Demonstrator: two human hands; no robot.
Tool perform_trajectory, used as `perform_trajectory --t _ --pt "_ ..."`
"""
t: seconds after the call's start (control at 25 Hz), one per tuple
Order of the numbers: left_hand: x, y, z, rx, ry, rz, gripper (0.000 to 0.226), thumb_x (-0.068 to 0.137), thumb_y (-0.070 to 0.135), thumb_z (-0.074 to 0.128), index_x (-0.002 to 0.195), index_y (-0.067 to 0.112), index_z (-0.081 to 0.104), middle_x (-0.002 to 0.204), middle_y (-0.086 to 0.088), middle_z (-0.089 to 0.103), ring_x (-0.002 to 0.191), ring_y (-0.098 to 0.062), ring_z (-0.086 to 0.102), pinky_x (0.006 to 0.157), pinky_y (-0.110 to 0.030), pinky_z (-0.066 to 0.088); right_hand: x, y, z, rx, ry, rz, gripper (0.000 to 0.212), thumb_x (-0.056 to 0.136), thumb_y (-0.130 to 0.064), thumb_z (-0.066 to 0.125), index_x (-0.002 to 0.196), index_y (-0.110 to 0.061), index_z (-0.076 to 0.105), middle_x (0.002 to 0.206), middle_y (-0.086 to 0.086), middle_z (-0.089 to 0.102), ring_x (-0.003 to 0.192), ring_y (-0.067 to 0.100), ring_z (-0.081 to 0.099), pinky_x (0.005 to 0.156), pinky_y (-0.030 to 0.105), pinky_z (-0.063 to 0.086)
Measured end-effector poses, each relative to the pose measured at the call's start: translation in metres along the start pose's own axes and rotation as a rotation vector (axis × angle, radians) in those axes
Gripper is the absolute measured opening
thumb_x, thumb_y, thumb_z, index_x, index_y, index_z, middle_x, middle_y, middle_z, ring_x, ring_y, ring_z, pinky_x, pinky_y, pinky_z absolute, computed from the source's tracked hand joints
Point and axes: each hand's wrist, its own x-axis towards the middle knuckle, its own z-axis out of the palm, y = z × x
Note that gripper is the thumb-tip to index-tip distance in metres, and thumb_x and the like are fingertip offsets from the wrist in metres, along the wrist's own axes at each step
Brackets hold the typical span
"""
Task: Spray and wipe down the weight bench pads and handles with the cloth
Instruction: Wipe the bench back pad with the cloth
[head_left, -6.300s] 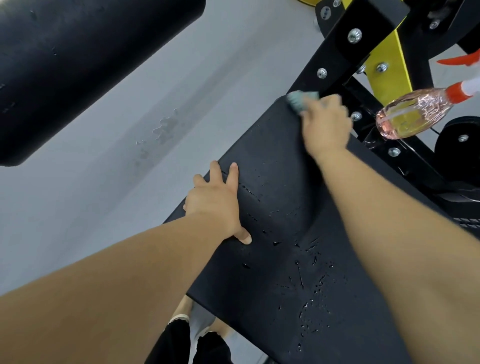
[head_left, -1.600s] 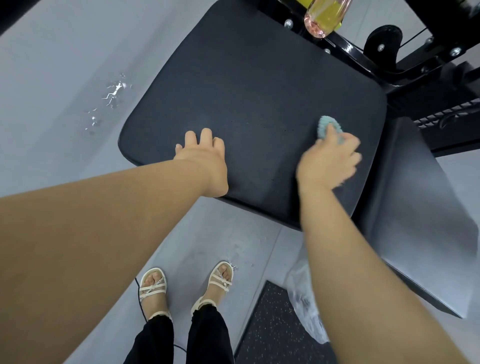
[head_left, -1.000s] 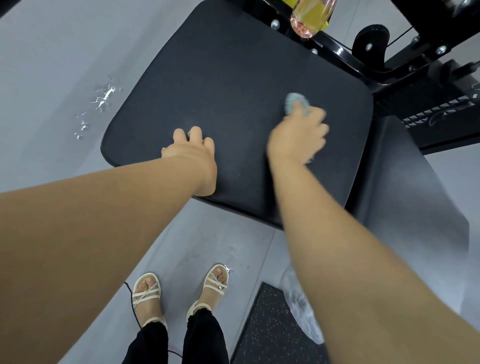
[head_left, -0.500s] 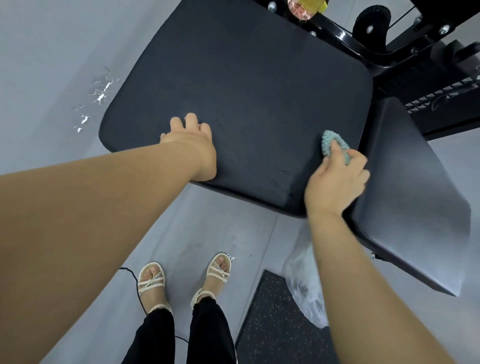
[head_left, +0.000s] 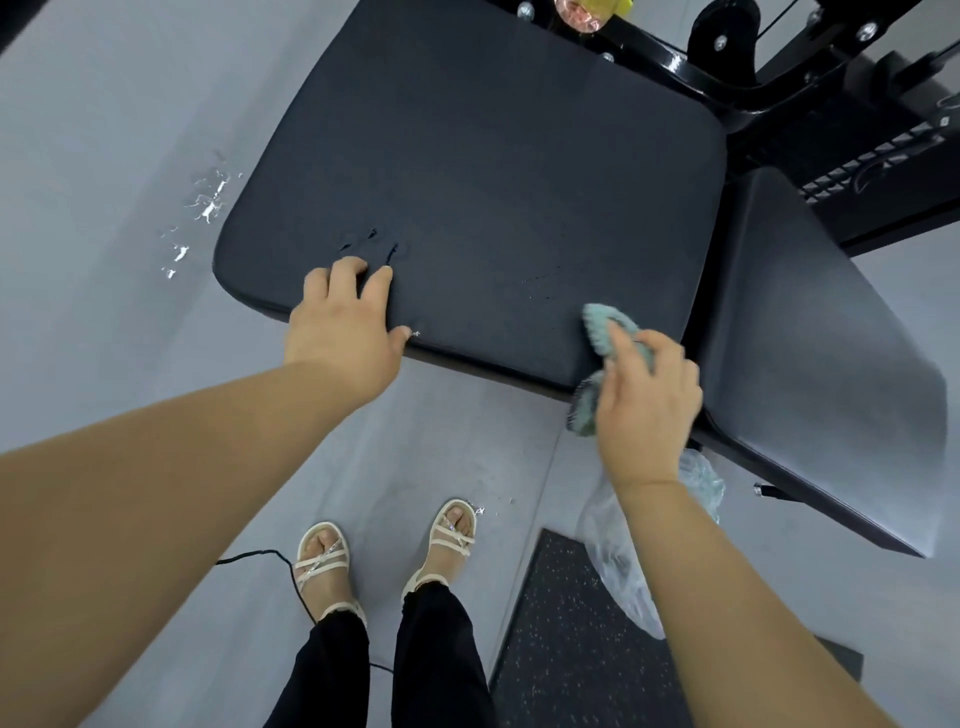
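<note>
Cloth (head_left: 605, 332) has slid to the near edge of the pad (head_left: 493, 182)

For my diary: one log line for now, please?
right hand: holds cloth at near edge of seat pad | left hand: rests on seat pad

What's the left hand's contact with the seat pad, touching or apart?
Touching. Head view: left hand lies on the seat pad at its near edge, fingers on top, no gap showing.

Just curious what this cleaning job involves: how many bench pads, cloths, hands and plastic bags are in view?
Pads: 2 (large pad, side pad)
Cloth: 1
Hands: 2 (left hand, right hand)
Plastic bag: 1
Total: 6
</note>
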Motion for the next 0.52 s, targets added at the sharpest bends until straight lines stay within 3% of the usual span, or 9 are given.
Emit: perform_trajectory --t 0.12,0.2,0.36,0.52 --pt "-0.003 -0.024 0.003 -0.010 0.012 -0.002 0.061 0.095 0.032 0.046 0.148 0.017 0.020 0.154 -0.005 0.014 0.139 -0.030 0.011 0.112 -0.039 0.023 -0.007 -0.019 0.005 0.010 0.021 0.276 0.037 0.085 -0.018 0.043 0.113 -0.014 0.067 0.112 0.017 0.059 0.077 0.041 0.050 0.067 0.042 0.044" --pt "-0.003 -0.040 0.003 -0.050 0.034 -0.059 0.062 0.094 0.026 0.047 0.148 0.012 0.019 0.155 -0.005 0.014 0.140 -0.030 0.012 0.114 -0.038 0.019 0.002 -0.053 0.015 0.030 0.011 0.289 0.033 0.080 -0.012 0.055 0.109 -0.016 0.069 0.108 0.016 0.061 0.076 0.041 0.052 0.063 0.039 0.039" --pt "-0.003 -0.057 0.001 -0.036 0.030 -0.011 0.063 0.091 0.013 0.044 0.149 0.014 0.019 0.156 0.001 0.015 0.137 -0.026 0.019 0.111 -0.032 0.024 0.020 -0.141 0.039 0.063 -0.023 0.031 0.043 0.061 -0.006 0.067 0.103 -0.018 0.071 0.099 0.010 0.065 0.067 0.032 0.053 0.062 0.030 0.026" --pt "-0.001 -0.066 -0.012 -0.057 0.017 0.047 0.063 0.089 0.008 0.042 0.148 0.018 0.023 0.155 0.006 0.018 0.135 -0.022 0.023 0.107 -0.029 0.026 0.047 -0.150 0.044 0.073 -0.113 -0.457 0.046 0.060 -0.005 0.064 0.103 -0.022 0.070 0.098 0.006 0.065 0.065 0.029 0.052 0.057 0.027 0.031"
